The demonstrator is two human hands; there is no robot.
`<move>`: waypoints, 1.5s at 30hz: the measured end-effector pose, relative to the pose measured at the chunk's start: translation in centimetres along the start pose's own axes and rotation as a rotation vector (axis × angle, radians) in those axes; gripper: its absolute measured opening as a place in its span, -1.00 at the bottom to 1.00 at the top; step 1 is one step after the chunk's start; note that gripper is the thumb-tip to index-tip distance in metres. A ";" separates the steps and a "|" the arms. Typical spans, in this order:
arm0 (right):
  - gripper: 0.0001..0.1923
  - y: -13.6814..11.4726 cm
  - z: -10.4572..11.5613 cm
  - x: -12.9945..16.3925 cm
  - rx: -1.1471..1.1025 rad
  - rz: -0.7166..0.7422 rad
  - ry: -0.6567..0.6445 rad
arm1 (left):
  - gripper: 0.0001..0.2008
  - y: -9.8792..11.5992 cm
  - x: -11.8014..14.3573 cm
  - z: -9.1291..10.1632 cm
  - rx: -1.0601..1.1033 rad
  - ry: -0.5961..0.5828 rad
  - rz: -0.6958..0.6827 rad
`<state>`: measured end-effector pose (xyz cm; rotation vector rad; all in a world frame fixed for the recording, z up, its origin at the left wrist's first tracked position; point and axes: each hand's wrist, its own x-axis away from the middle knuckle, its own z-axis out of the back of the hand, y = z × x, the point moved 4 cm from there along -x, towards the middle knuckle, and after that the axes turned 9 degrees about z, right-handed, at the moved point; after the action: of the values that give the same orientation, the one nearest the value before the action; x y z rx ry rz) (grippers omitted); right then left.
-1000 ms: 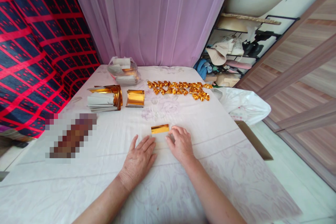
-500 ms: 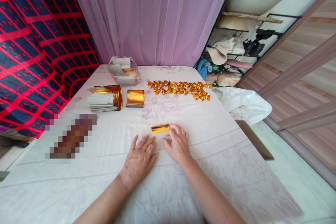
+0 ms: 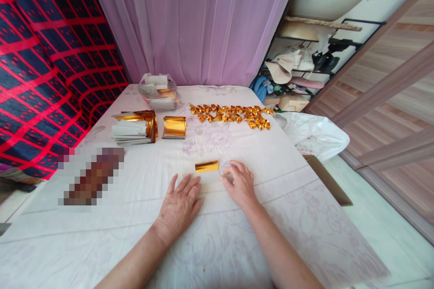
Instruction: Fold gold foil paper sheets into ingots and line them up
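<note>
A folded strip of gold foil paper (image 3: 206,166) lies on the tablecloth just beyond my hands. My left hand (image 3: 181,201) rests flat on the cloth, fingers spread, a little short of the strip's left end. To the right of the strip is my right hand (image 3: 240,183), its fingers curved and apart with nothing visible in them; a small gap separates it from the strip. Farther back sits a small stack of gold foil sheets (image 3: 174,127), left of several folded gold foil pieces (image 3: 230,114) set out in rows.
A bigger pile of gold and white sheets (image 3: 134,127) stands at the left, before a clear plastic bag (image 3: 158,92) holding more sheets. A pixelated patch (image 3: 95,176) hides something at the left. A white bag (image 3: 315,134) is beyond the table's right edge, near a shelf (image 3: 305,72).
My right hand has drawn away to the right from the gold strip, leaving its right end uncovered. My left hand and the strip have hardly moved.
</note>
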<state>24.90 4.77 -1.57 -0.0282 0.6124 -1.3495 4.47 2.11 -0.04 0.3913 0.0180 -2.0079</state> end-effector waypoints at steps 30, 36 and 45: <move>-0.89 -3.9 -0.6 -0.2 -0.003 0.061 -0.023 | -0.75 -0.1 -0.3 0.3 0.044 -0.005 0.030; -0.82 -4.6 -0.8 -0.3 0.018 0.003 0.002 | -0.74 0.0 -0.3 0.4 0.040 0.006 0.015; -0.83 -2.1 -0.8 0.1 -0.095 0.067 0.072 | -0.74 -0.4 -0.1 0.3 0.045 0.010 -0.010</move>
<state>22.70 4.46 -1.56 -0.0354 0.7320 -1.2600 4.13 2.33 0.18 0.4310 -0.0192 -2.0185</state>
